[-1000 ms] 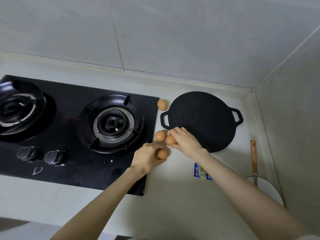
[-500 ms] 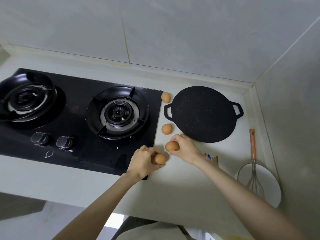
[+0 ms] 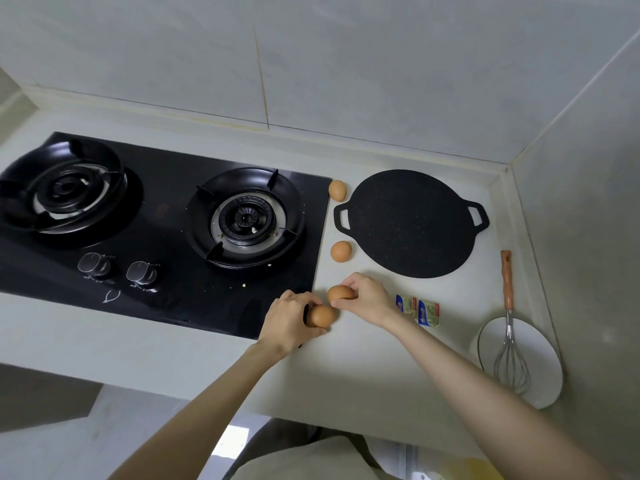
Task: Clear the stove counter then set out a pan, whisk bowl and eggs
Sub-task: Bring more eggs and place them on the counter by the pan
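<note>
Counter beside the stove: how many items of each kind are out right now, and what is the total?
eggs: 4
pan: 1
whisk: 1
bowl: 1
small packets: 2
Total: 9

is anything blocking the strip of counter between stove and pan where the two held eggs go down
Nothing visible does. The left hand holds the near egg and the right hand the next egg, both at bare counter by the stove; the two laid eggs sit farther back, pan and packets off to the right.
</note>
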Available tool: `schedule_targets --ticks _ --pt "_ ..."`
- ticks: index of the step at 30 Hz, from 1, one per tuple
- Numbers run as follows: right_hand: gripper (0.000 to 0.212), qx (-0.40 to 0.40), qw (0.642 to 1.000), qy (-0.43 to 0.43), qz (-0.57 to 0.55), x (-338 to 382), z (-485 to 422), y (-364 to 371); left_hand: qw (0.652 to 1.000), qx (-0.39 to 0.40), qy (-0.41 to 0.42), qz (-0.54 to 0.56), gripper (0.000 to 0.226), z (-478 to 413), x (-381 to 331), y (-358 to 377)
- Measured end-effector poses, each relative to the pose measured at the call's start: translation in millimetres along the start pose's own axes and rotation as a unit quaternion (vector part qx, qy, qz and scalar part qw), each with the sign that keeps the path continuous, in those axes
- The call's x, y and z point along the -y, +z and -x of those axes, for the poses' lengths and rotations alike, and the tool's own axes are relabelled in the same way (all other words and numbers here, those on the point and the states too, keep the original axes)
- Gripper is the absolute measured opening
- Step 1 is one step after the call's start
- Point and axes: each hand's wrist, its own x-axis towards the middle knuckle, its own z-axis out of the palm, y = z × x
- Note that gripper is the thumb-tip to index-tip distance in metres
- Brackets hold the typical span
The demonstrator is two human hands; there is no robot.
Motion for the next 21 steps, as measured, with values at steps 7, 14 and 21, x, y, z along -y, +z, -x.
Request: schedule_targets --ticks 7,14,21 --pt "0.042 0.017 1.000 0.003 -0.011 -2.8 0.1 -2.0 1.000 -0.007 -0.011 0.006 0.054 1.2 6.5 2.0" --pt "0.046 0.028 1.000 -0.008 -0.002 -4.8 0.4 -5.5 1.000 -0.003 -0.004 0.003 0.056 0.4 9.5 -2.2" --pt "0.036 -0.125 0.990 -0.065 0.013 11.6 -13.5 -23.1 1.000 -0.013 0.008 0.000 0.061 -2.9 10.1 -9.3"
